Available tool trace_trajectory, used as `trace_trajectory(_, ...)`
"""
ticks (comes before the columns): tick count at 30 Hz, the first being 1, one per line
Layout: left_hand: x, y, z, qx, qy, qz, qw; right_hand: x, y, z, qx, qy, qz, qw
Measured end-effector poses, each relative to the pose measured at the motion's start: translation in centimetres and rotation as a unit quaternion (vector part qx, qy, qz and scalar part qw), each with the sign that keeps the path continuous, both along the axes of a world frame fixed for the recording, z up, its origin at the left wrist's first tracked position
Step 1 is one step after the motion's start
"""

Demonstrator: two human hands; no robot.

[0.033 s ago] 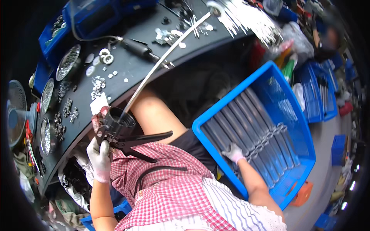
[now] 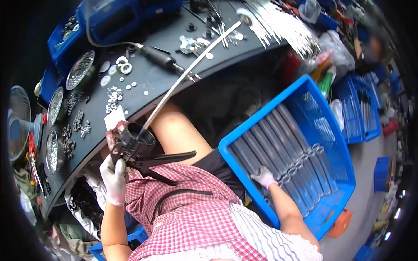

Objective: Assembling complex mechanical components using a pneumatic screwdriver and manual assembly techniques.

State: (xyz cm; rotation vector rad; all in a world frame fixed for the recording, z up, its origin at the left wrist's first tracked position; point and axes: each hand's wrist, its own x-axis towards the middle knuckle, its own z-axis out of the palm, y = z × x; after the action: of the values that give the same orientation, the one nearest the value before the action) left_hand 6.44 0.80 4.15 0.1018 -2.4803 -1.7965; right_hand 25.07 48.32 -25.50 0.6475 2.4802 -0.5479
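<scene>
Head view: left hand (image 2: pixel 114 179) holds black tool (image 2: pixel 138 147) near bench (image 2: pixel 141 74); right hand (image 2: pixel 264 177), grip unclear, at tubes (image 2: pixel 278 141) in blue crate (image 2: pixel 264 111).

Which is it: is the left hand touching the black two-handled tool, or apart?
Touching: the head view shows the left hand wrapped around one end of the black two-handled tool.

Downward fisheye view from the head
Close above, it frames the left hand (image 2: pixel 113 177), right hand (image 2: pixel 264 177) and table (image 2: pixel 146 77).
</scene>
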Motion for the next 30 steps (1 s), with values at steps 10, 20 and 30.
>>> trace_trajectory(10,0.4,-1.0,0.3,0.037,-0.011,-0.013,0.999,-4.6,8.2,12.2,-0.24,0.471,-0.293,0.797)
trace_trajectory(20,1.8,-2.7,1.2,0.018,-0.018,-0.039,0.999,-33.2,-5.6,37.8,-0.506,0.73,-0.357,0.29)
trace_trajectory(30,0.8,-7.3,3.3,-0.217,0.214,-0.023,0.952,-43.3,-5.2,36.4,-0.715,0.567,-0.221,0.345)
